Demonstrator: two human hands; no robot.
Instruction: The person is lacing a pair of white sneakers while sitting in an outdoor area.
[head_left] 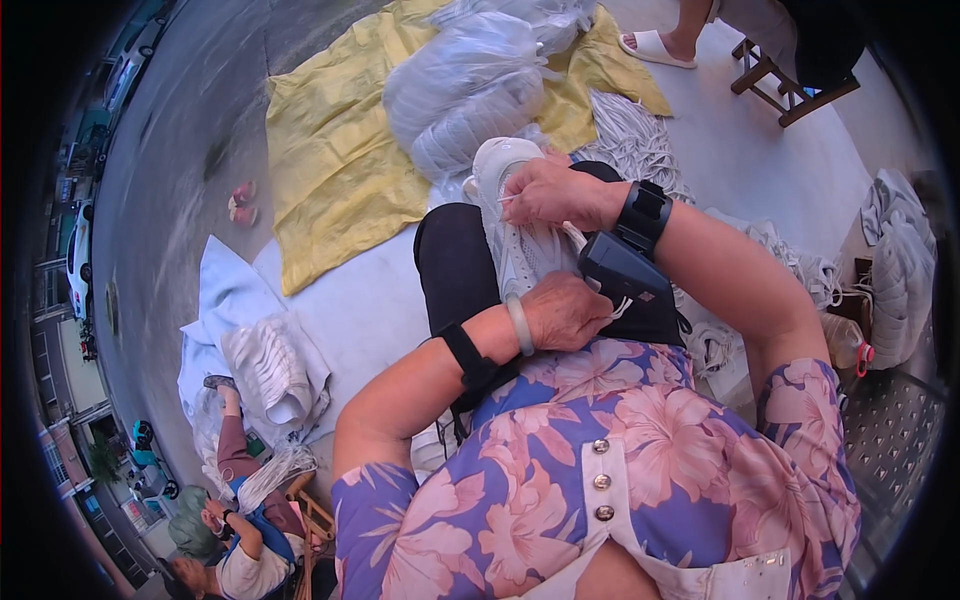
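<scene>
A white sneaker point(518, 250) lies across my lap on the dark trousers, its toe pointing away from me. My right hand point(560, 192) is bent over the front of the shoe. Its fingertips are pinched on a thin white shoelace near the toe. Closer to my body, my left hand point(563, 312) is curled beside the shoe's ankle end. White lace ends show past its fingers, which look closed on the lace, though the palm side is hidden. A black device point(622, 268) strapped to my right wrist covers part of the shoe's side.
Bagged white shoes point(465, 90) sit on a yellow sheet point(340, 140) ahead. Loose white laces point(640, 135) are heaped to their right. Another person sits by a wooden stool point(790, 95); one more is at lower left near stacked shoes point(270, 370). A plastic bottle point(845, 343) stands at right.
</scene>
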